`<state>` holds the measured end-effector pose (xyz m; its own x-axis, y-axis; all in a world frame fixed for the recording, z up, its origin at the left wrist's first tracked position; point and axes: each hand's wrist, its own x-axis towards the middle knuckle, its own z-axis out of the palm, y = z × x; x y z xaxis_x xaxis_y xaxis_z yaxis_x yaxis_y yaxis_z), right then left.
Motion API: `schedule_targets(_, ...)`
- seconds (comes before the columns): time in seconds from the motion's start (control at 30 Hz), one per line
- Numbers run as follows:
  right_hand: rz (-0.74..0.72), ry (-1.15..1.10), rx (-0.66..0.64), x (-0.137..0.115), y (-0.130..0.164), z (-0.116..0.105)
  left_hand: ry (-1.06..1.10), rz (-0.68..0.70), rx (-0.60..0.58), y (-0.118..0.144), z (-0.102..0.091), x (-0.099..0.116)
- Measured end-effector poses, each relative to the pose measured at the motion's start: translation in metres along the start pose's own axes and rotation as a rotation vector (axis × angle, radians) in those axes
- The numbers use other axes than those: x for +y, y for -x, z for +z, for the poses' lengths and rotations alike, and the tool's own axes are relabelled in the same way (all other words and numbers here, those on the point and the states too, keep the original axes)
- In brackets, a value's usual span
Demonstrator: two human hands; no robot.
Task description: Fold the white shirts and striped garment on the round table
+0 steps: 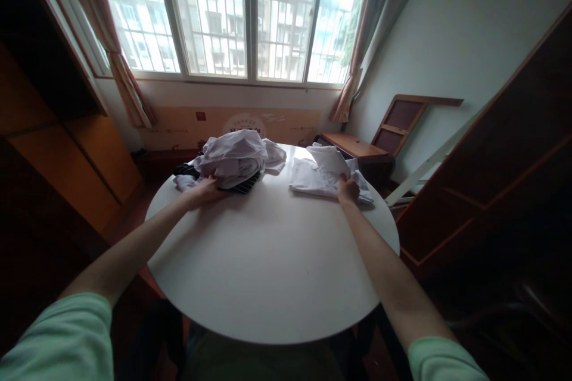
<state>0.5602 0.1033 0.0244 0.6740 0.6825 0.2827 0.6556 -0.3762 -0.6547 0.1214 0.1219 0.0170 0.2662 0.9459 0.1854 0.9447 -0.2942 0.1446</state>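
Near the worktop's [272, 274] far-left edge your left hand [208, 190] touches rumpled clothes [232, 156]; far right, your right hand [348, 189] touches folded clothes [313, 180]. Whether either grips, I can't tell.

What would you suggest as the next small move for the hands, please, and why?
I would probably have the left hand draw a piece from the crumpled cloth heap toward the near side of the white table: that hand is at the heap's near edge, while the right hand is at flatter, folded-looking white cloths.
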Motion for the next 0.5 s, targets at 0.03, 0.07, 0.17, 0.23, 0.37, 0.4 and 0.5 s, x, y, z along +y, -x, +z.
schedule_targets(0.03, 0.004, -0.007, 0.004, 0.0, 0.0, 0.0, -0.026, 0.006, -0.003, 0.002, 0.004, 0.004)
schedule_targets(0.07, 0.007, -0.014, 0.009, 0.0, 0.001, 0.0, -0.058, -0.011, 0.011, 0.002, 0.009, 0.009)
schedule_targets(0.17, 0.012, -0.023, 0.018, 0.0, 0.002, -0.001, -0.121, -0.122, 0.04, -0.01, 0.019, 0.026)
schedule_targets(0.23, 0.015, -0.029, 0.028, -0.001, 0.003, -0.001, -0.106, -0.178, 0.051, -0.023, 0.023, 0.038)
schedule_targets(0.37, 0.024, -0.047, 0.07, -0.002, 0.006, -0.004, -0.075, -0.211, 0.092, -0.05, 0.029, 0.054)
schedule_targets(0.4, 0.022, -0.054, 0.086, -0.002, 0.007, -0.006, -0.067, -0.22, 0.104, -0.054, 0.031, 0.058)
schedule_targets(0.5, -0.035, -0.077, 0.126, -0.001, 0.008, -0.01, -0.045, -0.242, 0.158, -0.059, 0.037, 0.062)
